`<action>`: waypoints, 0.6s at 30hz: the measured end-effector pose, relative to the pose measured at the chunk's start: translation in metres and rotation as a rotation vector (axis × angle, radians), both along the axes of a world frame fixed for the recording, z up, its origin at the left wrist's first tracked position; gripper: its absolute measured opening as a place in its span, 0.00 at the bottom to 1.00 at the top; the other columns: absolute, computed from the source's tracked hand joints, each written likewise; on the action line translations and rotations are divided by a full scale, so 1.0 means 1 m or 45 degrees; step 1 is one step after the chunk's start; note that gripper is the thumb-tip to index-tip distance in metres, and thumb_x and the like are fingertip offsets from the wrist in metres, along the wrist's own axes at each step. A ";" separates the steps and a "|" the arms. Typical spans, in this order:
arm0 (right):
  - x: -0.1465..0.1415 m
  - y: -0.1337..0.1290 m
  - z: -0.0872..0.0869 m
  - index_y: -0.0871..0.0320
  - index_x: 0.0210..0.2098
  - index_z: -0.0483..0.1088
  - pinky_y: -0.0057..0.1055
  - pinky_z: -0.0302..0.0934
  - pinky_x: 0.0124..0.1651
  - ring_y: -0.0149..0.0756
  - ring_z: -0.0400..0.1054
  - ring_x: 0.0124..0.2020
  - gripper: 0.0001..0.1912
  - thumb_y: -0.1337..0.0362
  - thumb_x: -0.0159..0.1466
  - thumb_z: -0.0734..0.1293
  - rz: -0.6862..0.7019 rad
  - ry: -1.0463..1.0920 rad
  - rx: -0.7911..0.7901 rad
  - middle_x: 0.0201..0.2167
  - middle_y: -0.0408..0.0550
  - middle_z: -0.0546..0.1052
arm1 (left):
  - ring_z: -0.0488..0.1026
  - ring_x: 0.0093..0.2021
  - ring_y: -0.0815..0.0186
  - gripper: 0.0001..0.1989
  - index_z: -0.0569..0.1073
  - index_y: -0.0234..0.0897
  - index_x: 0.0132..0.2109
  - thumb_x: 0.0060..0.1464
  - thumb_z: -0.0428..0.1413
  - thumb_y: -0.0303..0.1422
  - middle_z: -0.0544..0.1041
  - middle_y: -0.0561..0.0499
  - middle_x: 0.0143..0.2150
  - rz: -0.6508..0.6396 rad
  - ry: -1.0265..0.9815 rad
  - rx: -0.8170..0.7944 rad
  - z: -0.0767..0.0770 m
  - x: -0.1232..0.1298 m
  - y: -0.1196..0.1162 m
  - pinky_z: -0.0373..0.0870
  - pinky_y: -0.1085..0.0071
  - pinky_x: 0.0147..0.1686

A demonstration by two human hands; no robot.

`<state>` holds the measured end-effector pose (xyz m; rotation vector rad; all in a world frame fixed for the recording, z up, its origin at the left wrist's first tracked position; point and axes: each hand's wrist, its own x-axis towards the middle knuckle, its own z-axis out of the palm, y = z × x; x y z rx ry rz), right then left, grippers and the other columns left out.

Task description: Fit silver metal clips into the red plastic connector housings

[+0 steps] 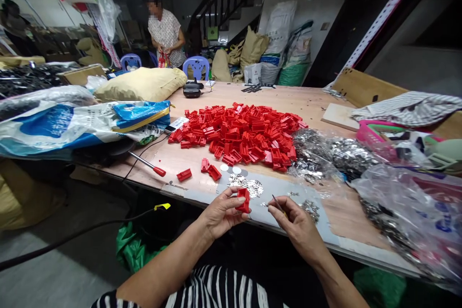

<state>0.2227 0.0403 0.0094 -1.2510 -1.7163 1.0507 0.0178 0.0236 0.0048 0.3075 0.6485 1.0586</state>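
My left hand (224,211) is closed on a small red plastic housing (243,200), thumb on its near side, held just above the table's front edge. The housing's open recess faces me. To the right of it, my right hand (292,219) pinches slim dark tweezers (277,203); their tips point up and left, apart from the housing. Tiny silver bits lie by the fingertips, and whether the tweezers grip one I cannot tell. Behind my hands, flat silver metal pieces (249,185) are spread on a grey mat (263,211). More small metal parts (311,209) lie beyond my right hand.
A large heap of red housings (241,130) covers the table's middle, with several loose ones in front. Plastic bags of metal parts (346,154) lie at right. A red-tipped lever (159,171) juts out at left, near printed sacks (54,125). A person (166,33) stands across the table.
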 end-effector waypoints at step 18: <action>0.013 -0.037 -0.034 0.56 0.31 0.72 0.24 0.65 0.36 0.36 0.69 0.32 0.18 0.46 0.57 0.66 0.027 -0.049 -0.150 0.28 0.45 0.74 | 0.80 0.39 0.57 0.20 0.63 0.34 0.50 0.53 0.60 0.31 0.78 0.38 0.45 -0.020 -0.052 0.051 -0.001 0.002 -0.037 0.73 0.67 0.40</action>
